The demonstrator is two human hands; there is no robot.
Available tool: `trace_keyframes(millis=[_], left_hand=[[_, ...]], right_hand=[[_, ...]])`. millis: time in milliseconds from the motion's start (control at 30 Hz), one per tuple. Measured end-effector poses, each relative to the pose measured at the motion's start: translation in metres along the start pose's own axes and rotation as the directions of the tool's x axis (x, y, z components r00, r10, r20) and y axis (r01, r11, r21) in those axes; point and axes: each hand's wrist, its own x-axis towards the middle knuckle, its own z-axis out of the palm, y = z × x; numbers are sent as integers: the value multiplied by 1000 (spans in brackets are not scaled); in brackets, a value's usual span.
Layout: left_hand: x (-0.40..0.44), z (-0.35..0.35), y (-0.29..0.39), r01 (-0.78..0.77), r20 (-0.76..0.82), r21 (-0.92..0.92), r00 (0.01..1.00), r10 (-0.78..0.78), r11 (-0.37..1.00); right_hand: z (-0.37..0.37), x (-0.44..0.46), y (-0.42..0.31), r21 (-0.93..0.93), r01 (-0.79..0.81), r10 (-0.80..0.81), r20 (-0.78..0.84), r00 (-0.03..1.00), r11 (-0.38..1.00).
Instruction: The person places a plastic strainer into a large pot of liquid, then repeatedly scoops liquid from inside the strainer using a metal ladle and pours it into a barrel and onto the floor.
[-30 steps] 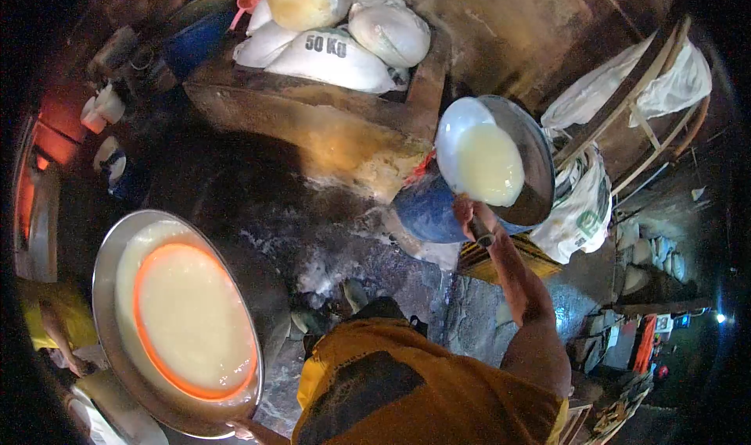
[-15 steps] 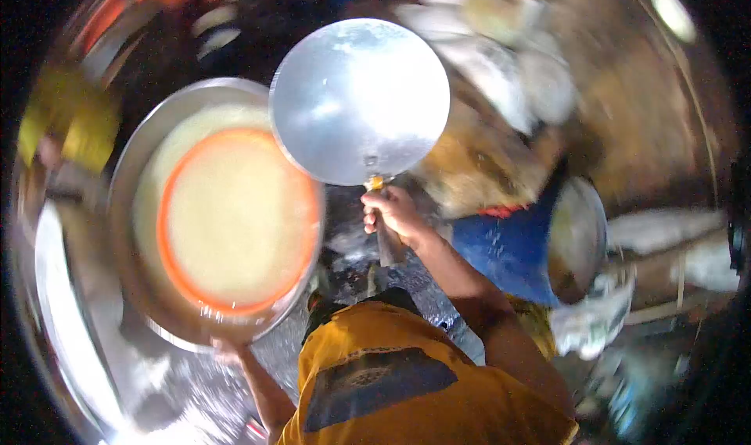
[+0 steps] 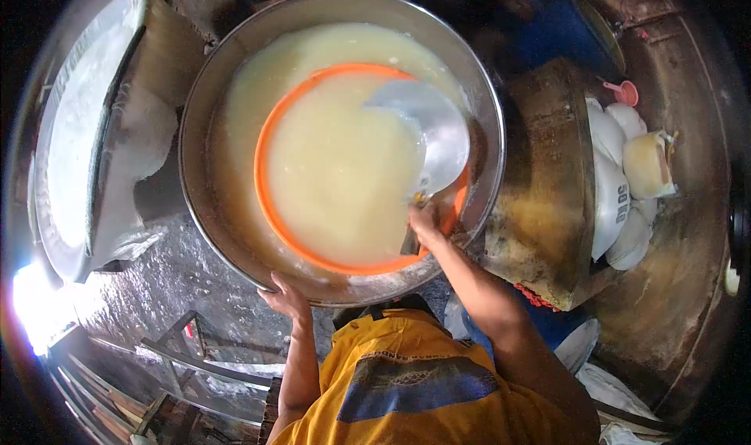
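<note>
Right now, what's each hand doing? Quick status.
Left hand: at the large metal basin, by its rim; whether it grips cannot be told.
Right hand: closed, holding the metal ladle.

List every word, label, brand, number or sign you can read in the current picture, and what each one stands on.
"50 KG": on a white sack, turned sideways.
Small lettering above the dark print on the yellow shirt: too small and blurred to read for sure.
I can read no other text.
</note>
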Motion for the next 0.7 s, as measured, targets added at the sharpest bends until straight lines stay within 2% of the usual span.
trace_keyframes(millis=[33, 67, 100, 200, 233, 367, 500, 600, 633, 700], left_hand=[[-2, 0, 3, 11, 10, -41, 1000, -11, 999], [-2, -1, 7, 21, 20, -83, 1000, -19, 996], [-3, -1, 10, 28, 30, -126, 999, -24, 992], [-3, -2, 9, -15, 12, -57, 1000, 16, 998], [-2, -2, 9, -14, 10, -60, 1000, 15, 998], [-4, -4, 17, -2, 23, -81, 1000, 4, 997], [-4, -6, 20, 15, 24, 15, 1000, -15, 1000], [0, -3, 2, -19, -46, 157, 999, 27, 987], [2, 0, -4, 13, -88, 247, 996, 9, 969], [5, 2, -17, -56, -99, 243, 992, 82, 968]], right_hand=[[7, -18, -3, 61, -131, 122, 124, 985, 990], [7, -30, -16, 15, -179, 166, 310, 936, 984], [5, -35, -18, -137, -237, 274, 466, 842, 962], [8, -55, -36, -179, -312, 343, 702, 624, 933], [9, -63, -50, -215, -391, 416, 720, 556, 895], [5, -76, -55, -215, -500, 430, 825, 367, 839], [-19, -104, -68, -165, -646, 444, 846, 296, 745], [-56, -129, -77, -69, -635, 356, 871, 337, 770], [-72, -136, -75, -39, -651, 327, 887, 327, 758], [-113, -151, -68, 33, -682, 257, 912, 320, 731]])
